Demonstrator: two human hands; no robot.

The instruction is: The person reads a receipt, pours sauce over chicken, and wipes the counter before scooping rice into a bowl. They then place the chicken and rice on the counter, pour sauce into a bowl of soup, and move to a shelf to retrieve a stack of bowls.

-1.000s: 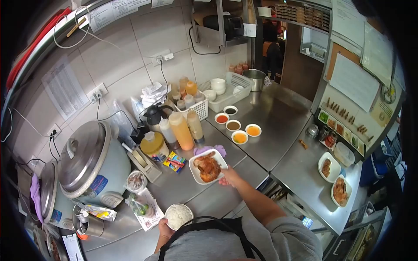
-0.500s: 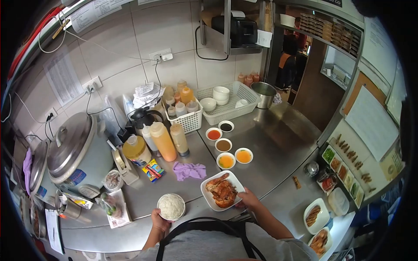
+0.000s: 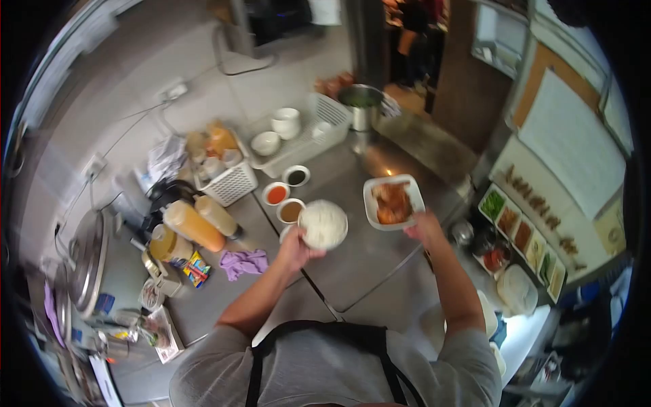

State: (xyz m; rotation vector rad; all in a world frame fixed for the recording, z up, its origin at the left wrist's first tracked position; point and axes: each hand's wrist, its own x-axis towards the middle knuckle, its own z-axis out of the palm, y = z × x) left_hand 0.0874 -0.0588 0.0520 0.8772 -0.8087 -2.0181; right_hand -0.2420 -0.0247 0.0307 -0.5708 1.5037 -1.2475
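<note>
My left hand (image 3: pixel 296 250) grips a round bowl of white rice (image 3: pixel 323 224) by its near left side, over the steel counter. With the fingers of my right hand (image 3: pixel 424 228) closed at its near right corner, a white square dish (image 3: pixel 368 203) holds a piece of browned roast chicken (image 3: pixel 393 203). Small sauce cups stand just beyond the rice: one of red sauce (image 3: pixel 276 195), one of brown sauce (image 3: pixel 291 211) and one of dark sauce (image 3: pixel 296 178). The rice bowl and my left hand hide most of the cups of orange sauce.
At the back are a white basket of squeeze bottles (image 3: pixel 229 188), a white basket with bowls (image 3: pixel 276 162) and a steel pot (image 3: pixel 361 117). A purple cloth (image 3: pixel 243 264) lies left, near a large orange squeeze bottle (image 3: pixel 193 227). Garnish trays (image 3: pixel 523 235) line the right side.
Both hands have moved forward over the counter, carrying the rice bowl and the chicken dish away from my body. The camera view has swung to the right.
</note>
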